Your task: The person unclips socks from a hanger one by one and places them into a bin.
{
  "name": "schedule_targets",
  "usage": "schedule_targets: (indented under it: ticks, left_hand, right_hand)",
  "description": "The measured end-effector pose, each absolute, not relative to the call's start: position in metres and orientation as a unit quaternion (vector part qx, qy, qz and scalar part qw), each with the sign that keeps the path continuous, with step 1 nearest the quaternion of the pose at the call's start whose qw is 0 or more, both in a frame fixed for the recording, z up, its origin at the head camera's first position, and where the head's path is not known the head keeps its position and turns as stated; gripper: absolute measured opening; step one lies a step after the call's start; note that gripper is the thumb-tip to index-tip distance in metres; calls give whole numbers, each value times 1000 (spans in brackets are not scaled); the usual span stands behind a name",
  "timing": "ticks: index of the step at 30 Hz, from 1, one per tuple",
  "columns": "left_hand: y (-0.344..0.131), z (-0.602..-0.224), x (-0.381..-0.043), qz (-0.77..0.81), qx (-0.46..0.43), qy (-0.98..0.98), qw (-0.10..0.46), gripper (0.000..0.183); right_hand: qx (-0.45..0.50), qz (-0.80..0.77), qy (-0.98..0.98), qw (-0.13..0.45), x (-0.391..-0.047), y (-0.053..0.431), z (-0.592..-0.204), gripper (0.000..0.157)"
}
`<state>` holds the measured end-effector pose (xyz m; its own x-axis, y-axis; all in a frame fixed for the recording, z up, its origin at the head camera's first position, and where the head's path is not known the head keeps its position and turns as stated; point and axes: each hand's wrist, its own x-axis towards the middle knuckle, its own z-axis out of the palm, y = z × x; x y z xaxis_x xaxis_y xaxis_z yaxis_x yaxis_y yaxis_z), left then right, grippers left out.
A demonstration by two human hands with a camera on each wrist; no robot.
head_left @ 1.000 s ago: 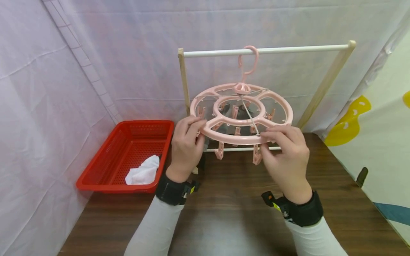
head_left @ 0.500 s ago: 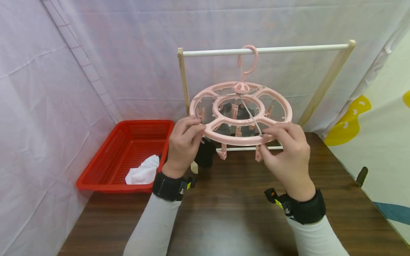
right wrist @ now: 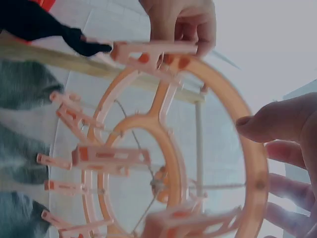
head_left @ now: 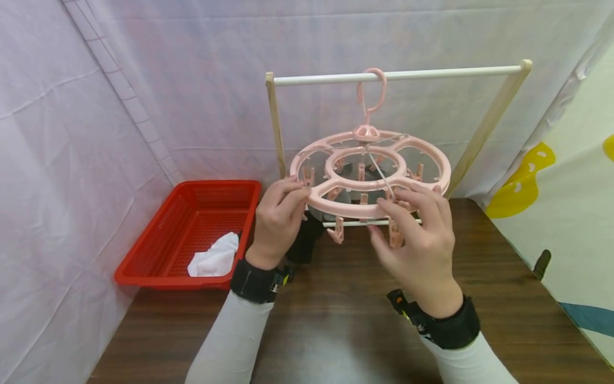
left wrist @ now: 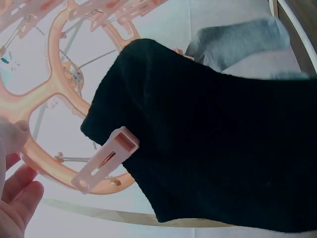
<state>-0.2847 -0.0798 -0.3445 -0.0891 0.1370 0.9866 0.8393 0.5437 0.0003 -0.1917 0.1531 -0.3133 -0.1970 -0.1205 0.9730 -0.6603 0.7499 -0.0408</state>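
A pink clip hanger (head_left: 352,210), an oval frame with dangling pegs, hangs by its hook from a white rod. My left hand (head_left: 280,221) pinches its front left rim between thumb and fingers. At the front right, my right hand (head_left: 419,240) has its fingers spread over the rim, thumb apart and lower; in the right wrist view the thumb overlaps the rim. A black sock (left wrist: 213,148) hangs from a peg (left wrist: 106,159) just beside the left hand. Grey socks (right wrist: 22,153) hang from pegs on the far side, mostly hidden by the frame in the head view.
A red basket (head_left: 144,256) stands on the brown table (head_left: 326,320) at the left, with a white cloth piece (head_left: 214,257) in it. The rack's white rod (head_left: 446,73) and wooden posts (head_left: 489,125) rise behind the hanger. White curtains close off the back and left.
The hanger's frame has shifted slightly right and turned. My right hand has loosened from its pinch and slid left along the rim. The black sock has come into view beside my left hand.
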Motion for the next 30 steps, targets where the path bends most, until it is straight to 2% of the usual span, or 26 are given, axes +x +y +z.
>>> schedule_targets:
  ticks: [9, 23, 30]
  left_hand:
    - [-65, -344, -274, -296, -375, -664, 576, 12]
    - [-41, -346, -253, -248, -373, -681, 579, 17]
    - [-36, -350, -250, -245, -368, -694, 568, 18]
  right_hand:
    - [273, 239, -706, 608, -189, 135, -320, 27]
    - [253, 211, -725, 605, -192, 126, -328, 21]
    - [228, 202, -737, 603, -196, 125, -329, 9]
